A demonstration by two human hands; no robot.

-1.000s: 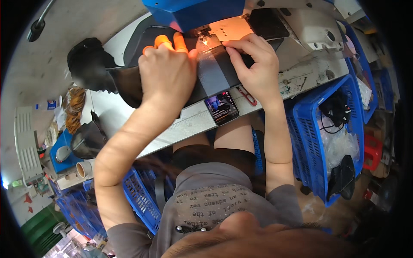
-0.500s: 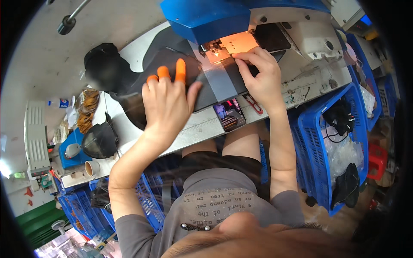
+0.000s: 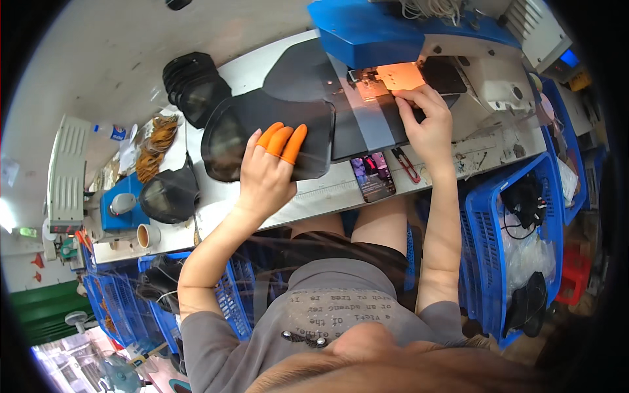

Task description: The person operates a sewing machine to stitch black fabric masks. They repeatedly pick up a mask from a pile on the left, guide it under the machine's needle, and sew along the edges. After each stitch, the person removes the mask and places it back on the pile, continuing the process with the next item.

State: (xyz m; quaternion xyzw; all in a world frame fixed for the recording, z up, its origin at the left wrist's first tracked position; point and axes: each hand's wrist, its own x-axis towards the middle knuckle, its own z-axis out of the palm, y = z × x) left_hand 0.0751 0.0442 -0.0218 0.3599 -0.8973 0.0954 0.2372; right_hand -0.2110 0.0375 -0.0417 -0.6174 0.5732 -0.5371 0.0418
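The head view looks down on a seated person at a sewing station. Nearest the body, blue crates stand below and beside the surface, and a phone with a lit screen lies at the surface's near edge, with a red-handled tool just beside it.

The left hand rests flat on the black fabric piece. Its fingers are extended and close together, three of them wearing orange fingertip covers, pressing down rather than gripping. The right hand lies further in, on the grey panel. Its fingers are curled narrow at the panel's far edge, touching the material just beside the lit needle area of the blue sewing machine. Whether they pinch the edge or only press it cannot be told.

The black fabric piece lies spread on the surface to the left of the machine, with its right portion under the grey panel and reaching toward the needle.

Judged step: positioning and feeding the work at the needle, the left hand steadying the bulk and the right hand guiding the edge. The next move calls for even pressure from both hands, the edge kept in line with the needle, and the right fingertips kept off the needle path.

Farther left, a stack of black pieces, a blue box and a paper cup sit well apart from the hands.
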